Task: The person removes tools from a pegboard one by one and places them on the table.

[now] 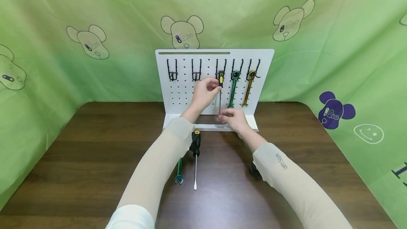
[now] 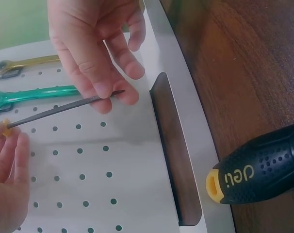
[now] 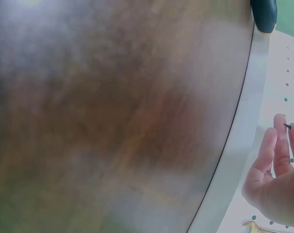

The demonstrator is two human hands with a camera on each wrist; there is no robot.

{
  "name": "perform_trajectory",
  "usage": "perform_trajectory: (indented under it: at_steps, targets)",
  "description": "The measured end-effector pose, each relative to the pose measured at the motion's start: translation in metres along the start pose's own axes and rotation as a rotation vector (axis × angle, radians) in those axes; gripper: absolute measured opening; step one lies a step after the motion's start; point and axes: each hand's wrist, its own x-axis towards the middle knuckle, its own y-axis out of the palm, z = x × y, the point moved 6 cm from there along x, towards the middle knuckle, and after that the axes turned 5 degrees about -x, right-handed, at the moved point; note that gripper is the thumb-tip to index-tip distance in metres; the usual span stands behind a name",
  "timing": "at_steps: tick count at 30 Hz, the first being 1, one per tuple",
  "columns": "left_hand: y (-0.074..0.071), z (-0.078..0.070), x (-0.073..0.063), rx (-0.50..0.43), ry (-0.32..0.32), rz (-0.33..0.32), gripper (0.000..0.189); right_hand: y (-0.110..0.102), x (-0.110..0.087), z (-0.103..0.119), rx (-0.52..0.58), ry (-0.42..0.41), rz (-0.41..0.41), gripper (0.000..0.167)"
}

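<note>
A slim screwdriver with a black and yellow handle (image 1: 220, 80) is upright in front of the third hook of the white pegboard (image 1: 184, 98). My left hand (image 1: 203, 94) pinches it by the handle. Lower down, my right hand (image 1: 233, 118) pinches the shaft near the tip between thumb and fingertip; the left wrist view shows this dark shaft (image 2: 55, 110) running between both hands. Whether the handle sits in the hook cannot be told. Just right of it hang a green ratchet wrench (image 1: 233, 89) and a gold ratchet wrench (image 1: 249, 89).
Black hooks (image 1: 172, 75) line the board's upper left. On the brown table (image 1: 105, 158) lie a larger screwdriver (image 1: 196, 147), a green wrench (image 1: 179, 172) partly under my left sleeve, and a black object (image 1: 255, 171) mostly hidden by the right sleeve. A green curtain surrounds the table.
</note>
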Motion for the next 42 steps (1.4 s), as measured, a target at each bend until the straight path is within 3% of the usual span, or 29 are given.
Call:
perform_trajectory:
  at_steps: [22, 42]
  targets:
    - [0.008, 0.002, -0.009, -0.019, -0.033, 0.012, 0.026, -0.002, -0.016, -0.005, 0.049, -0.081, 0.007, 0.025]
    - [0.001, -0.008, -0.016, 0.001, 0.026, 0.008, 0.025, -0.003, -0.023, 0.003, 0.044, -0.134, 0.006, 0.025]
